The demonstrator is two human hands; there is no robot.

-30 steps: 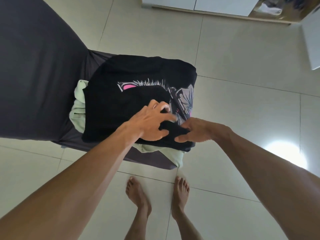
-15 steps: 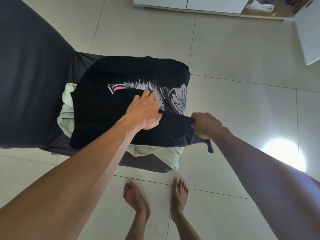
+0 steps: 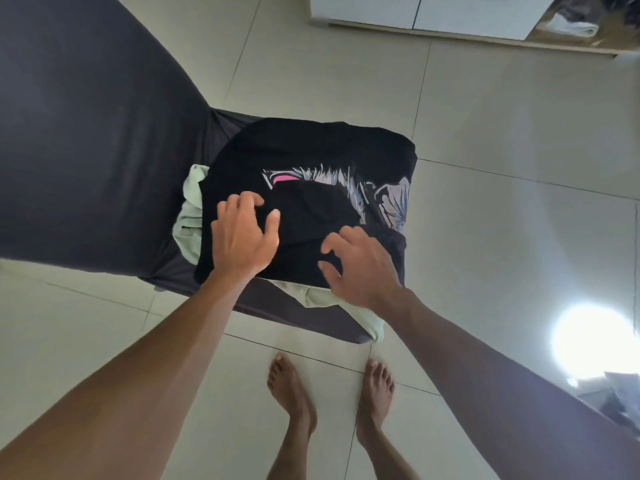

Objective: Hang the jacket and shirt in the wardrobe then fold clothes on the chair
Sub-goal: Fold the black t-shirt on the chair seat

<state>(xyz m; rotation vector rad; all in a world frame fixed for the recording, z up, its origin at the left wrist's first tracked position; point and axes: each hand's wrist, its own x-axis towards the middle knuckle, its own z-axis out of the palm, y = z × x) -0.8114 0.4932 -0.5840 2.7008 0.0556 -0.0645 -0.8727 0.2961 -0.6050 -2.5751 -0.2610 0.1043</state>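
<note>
Head view: the black shirt [image 3: 311, 150] covers most of the chair [image 3: 104, 150] seat, hiding all but the edges of a pale green garment [image 3: 188, 216] beneath. Left hand [image 3: 242, 237] and right hand [image 3: 363, 268] rest spread on the shirt's near edge, gripping nothing. An open wardrobe [image 3: 433, 12] is cut off at the top.

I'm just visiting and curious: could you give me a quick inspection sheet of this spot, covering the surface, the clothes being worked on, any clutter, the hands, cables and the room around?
Surface: dark covered chair; its seat serves as the folding spot.
Job's things: black printed T-shirt lies partly folded on top of a pale green garment.
Clutter: nothing seen on the chair beyond the clothes.
Hands: left hand and right hand both rest on the black shirt, fingers spread, gripping nothing.
Cables: nothing seen.
Surroundings: tiled floor with a bright light reflection, white cabinet at the top, bare feet below.
</note>
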